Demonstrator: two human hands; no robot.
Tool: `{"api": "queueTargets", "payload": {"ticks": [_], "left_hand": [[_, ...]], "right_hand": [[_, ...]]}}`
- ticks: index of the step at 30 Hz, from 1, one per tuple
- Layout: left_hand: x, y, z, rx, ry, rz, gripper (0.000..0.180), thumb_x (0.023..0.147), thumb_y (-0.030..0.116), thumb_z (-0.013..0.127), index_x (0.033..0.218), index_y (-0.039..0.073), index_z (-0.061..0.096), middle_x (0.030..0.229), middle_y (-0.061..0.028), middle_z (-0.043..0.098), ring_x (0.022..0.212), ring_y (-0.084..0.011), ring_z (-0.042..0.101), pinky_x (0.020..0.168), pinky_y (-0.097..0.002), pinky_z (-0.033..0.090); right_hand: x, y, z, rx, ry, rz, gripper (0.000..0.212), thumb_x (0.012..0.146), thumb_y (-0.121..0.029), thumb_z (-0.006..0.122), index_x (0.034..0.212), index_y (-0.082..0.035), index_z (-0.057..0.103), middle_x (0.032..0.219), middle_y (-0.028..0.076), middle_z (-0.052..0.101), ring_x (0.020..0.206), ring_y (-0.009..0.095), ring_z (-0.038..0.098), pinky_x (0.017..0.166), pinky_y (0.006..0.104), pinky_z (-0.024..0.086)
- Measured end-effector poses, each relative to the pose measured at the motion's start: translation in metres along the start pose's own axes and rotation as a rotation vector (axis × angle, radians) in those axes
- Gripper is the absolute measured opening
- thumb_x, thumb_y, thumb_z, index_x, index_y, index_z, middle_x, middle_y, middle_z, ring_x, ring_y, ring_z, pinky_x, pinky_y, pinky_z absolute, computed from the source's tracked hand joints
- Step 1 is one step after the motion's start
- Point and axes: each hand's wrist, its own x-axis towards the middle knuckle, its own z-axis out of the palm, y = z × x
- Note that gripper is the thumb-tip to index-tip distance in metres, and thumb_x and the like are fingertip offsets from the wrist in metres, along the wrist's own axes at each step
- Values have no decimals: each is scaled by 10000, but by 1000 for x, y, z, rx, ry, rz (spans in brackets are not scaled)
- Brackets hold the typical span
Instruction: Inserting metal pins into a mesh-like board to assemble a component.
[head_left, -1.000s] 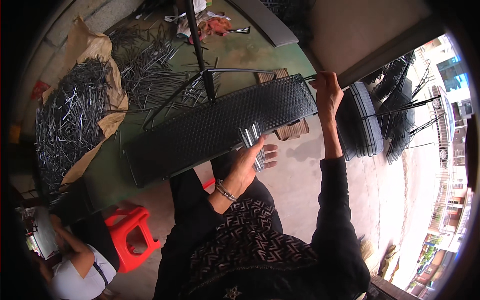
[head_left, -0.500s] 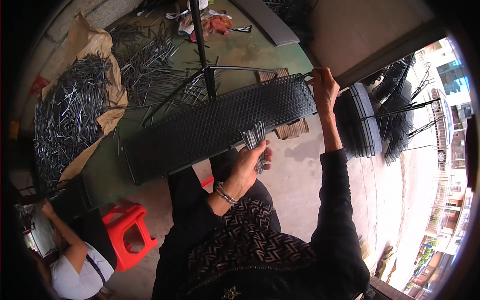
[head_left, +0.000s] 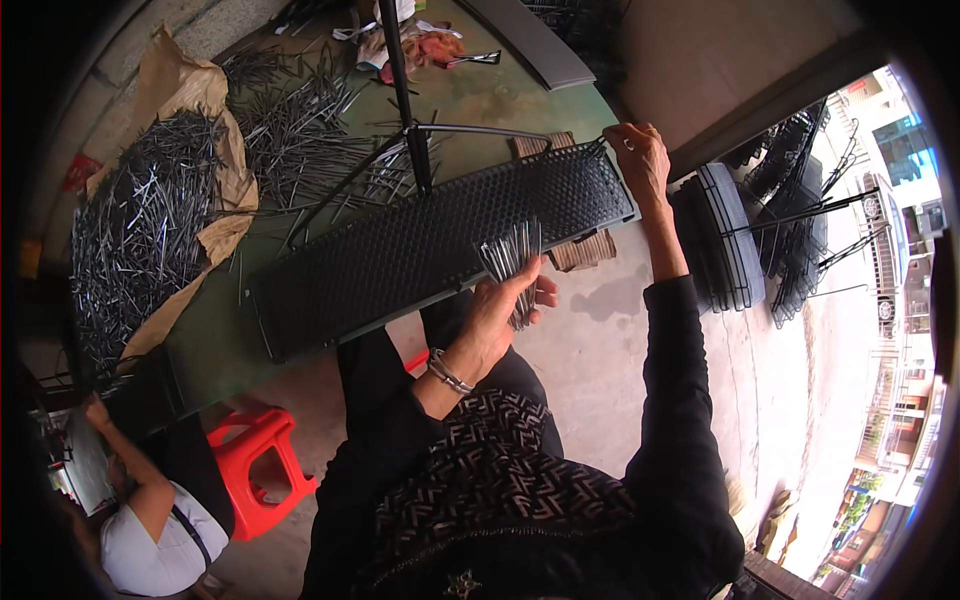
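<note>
Your left hand (head_left: 496, 308) is closed around a bundle of thin metal strips (head_left: 514, 250), their ends fanned toward the black mesh panel (head_left: 400, 258) just beyond that hand. Your right hand (head_left: 641, 160), fingers curled, is at the panel's corner; its grip cannot be determined. A strip heap (head_left: 150, 235) lies well left of your left hand.

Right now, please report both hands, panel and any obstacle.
Left hand gripping thin rods. Right hand at right end of black perforated panel. Rods hide part of its near edge; black stand beyond.
</note>
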Motion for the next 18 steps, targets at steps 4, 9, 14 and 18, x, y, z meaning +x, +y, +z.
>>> {"api": "queueTargets", "payload": {"ticks": [4,9,14,18], "left_hand": [[1,1,4,-12,15,33,277,929,313,654,1070,75,679,840,-68,712,732,-146,674,531,-250,440],[2,4,3,5,2,6,334,931,308,647,1161,66,646,911,-71,701,776,-138,642,573,-255,445],[1,10,8,3,4,5,360,929,320,653,1161,45,649,908,-80,702,765,-125,623,580,-252,444],[2,12,8,6,-7,16,344,924,324,658,1141,57,655,908,-82,703,761,-120,618,571,-244,430]], "right_hand": [[6,10,-10,-54,-83,-150,189,866,-298,671,960,-156,753,926,70,621,939,241,605,795,362,481],[1,6,2,-130,-90,-195,211,878,-317,653,975,-158,753,964,79,632,991,247,600,829,371,480],[-17,-16,0,-196,83,-72,321,946,-369,597,1100,-112,710,953,83,654,917,227,630,789,363,499],[-49,-49,-41,630,-713,192,438,937,-404,635,1078,8,680,856,71,660,762,138,606,681,282,499]]}}
